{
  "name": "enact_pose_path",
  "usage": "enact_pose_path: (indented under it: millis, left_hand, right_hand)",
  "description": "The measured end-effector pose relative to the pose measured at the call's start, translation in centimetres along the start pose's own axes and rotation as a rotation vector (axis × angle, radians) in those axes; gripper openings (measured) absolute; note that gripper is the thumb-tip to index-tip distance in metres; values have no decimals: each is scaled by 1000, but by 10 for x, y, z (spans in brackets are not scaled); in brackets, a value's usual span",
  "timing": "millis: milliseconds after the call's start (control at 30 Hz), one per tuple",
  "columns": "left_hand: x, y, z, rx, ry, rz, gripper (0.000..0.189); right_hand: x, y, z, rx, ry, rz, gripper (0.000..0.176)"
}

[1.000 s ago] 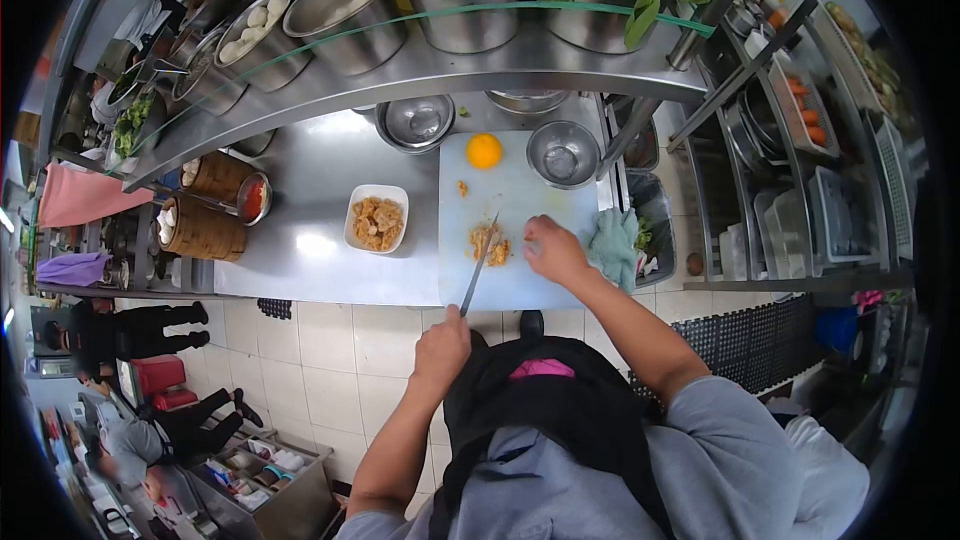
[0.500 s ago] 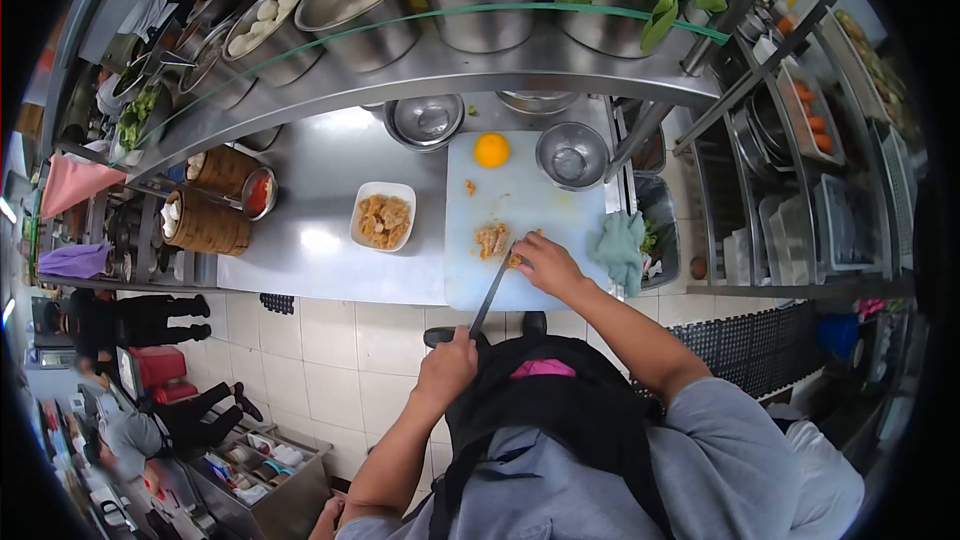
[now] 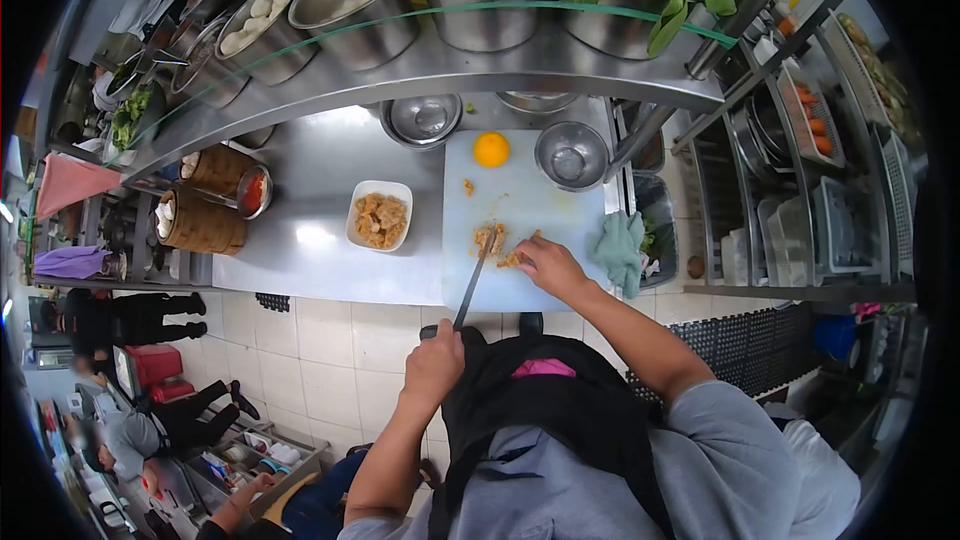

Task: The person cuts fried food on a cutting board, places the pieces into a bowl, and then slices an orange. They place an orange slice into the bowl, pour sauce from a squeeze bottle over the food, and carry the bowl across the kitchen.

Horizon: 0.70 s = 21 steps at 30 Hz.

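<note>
Presently I log: knife (image 3: 472, 280), handle gripped in closed left hand (image 3: 435, 365), long axis 7-to-1 o'clock, tip pointing at 1 o'clock into fried pieces (image 3: 490, 238) on cutting board (image 3: 520, 195). Right hand (image 3: 550, 265) touches them at the blade's 3 o'clock (grip unclear).

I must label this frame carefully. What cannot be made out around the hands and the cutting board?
Head view: chopped food under the knife, too small to identify.
Head view: knife handle, mostly hidden inside the left hand.
Head view: right hand grip on that food, covered by its own back.
</note>
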<state>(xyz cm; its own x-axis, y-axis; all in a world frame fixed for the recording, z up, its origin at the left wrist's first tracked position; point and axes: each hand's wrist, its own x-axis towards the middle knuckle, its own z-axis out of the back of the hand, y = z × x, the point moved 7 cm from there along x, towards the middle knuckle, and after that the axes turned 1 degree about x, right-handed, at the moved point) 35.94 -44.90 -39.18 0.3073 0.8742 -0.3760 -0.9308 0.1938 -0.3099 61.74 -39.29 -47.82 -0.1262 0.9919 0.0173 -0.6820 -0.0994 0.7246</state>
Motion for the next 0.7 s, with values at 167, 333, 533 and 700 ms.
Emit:
enact_pose_path:
  millis: [167, 333, 533, 700]
  left_hand:
    - [-3, 2, -2, 21, 47, -11, 23]
    - [-7, 2, -14, 15, 94, -12, 23]
    - [-5, 1, -29, 2, 74, -61, 22]
    - [20, 9, -66, -29, 27, -11, 24]
  right_hand:
    - [8, 8, -3, -5, -71, -22, 22]
    - [13, 16, -5, -1, -32, 9, 22]
    - [16, 13, -12, -27, 49, 30, 25]
    - [22, 16, -9, -50, 63, -5, 32]
